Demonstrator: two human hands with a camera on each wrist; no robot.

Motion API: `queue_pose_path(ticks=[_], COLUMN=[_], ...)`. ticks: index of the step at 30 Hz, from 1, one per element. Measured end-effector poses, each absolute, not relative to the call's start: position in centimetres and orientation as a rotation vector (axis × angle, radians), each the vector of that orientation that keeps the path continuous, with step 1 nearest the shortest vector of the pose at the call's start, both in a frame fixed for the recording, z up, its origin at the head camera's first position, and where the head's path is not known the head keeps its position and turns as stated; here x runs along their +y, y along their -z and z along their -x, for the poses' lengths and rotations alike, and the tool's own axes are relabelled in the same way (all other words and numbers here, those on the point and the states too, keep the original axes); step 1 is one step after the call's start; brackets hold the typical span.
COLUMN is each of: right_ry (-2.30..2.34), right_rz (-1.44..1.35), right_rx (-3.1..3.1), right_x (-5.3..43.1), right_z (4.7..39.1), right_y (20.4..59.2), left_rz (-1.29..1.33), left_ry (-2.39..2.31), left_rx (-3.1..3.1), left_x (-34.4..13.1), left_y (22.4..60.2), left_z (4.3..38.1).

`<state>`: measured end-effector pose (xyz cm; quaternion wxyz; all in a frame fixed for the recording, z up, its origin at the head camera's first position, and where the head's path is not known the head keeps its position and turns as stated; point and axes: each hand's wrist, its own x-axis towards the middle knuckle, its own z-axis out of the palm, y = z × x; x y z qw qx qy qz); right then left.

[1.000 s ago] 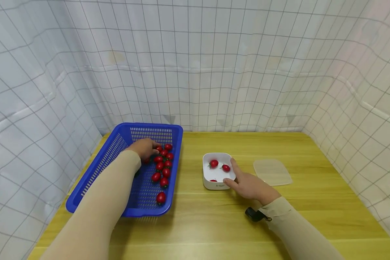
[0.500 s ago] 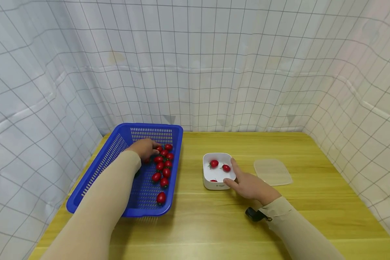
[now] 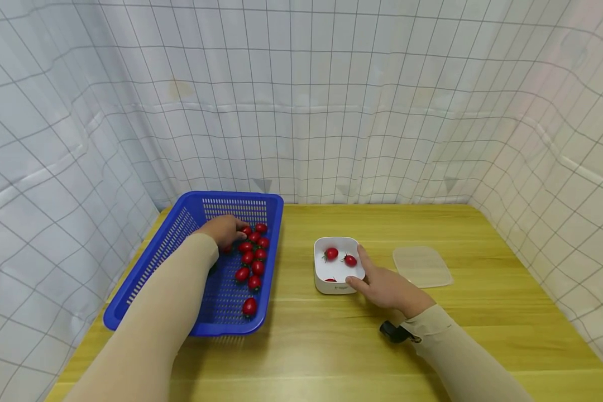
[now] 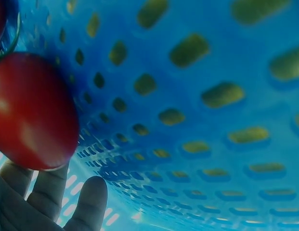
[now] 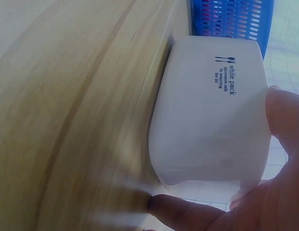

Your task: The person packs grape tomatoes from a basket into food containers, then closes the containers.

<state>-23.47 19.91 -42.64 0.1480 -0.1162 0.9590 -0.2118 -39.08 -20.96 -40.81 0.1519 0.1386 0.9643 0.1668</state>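
Observation:
My left hand (image 3: pixel 222 229) reaches down into a blue plastic basket (image 3: pixel 276 251), its thumb and forefinger on either side of a cherry tomato (image 3: pixel 247 230). Whether they press on it is hidden. Close up in the left wrist view hangs another red tomato (image 4: pixel 36 113), covering part of the relaxed fingers (image 4: pixel 89 204). My right hand (image 3: pixel 389 287) holds a white square container (image 3: pixel 326 287) at its right side, thumb on the near rim and fingers along the right wall. Inside it lie a tomato (image 3: pixel 331 254), another tomato (image 3: pixel 350 261) and a third, partly hidden one.
Several more tomatoes (image 3: pixel 258 268) lie along the basket's right side. A translucent flat lid (image 3: pixel 422 267) is on the wooden table (image 3: pixel 311 346), right of the container. White gridded curtain (image 3: pixel 301 111) encloses the back and both sides.

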Motion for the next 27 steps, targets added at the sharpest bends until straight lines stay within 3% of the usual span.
queue_pose_path(ticks=[17,27], right_ry=[0.664,0.642], right_rz=[0.385,0.363], right_rx=[2.761,2.769], right_x=[20.1,20.2], right_z=[23.5,23.6], right_y=[42.8,42.9], left_rz=[-0.453,-0.497], left_ry=[-0.351,-0.300], left_rx=[2.777,2.775], left_x=[-21.1,-21.8], left_y=[40.7,37.5], left_z=[39.7,38.9])
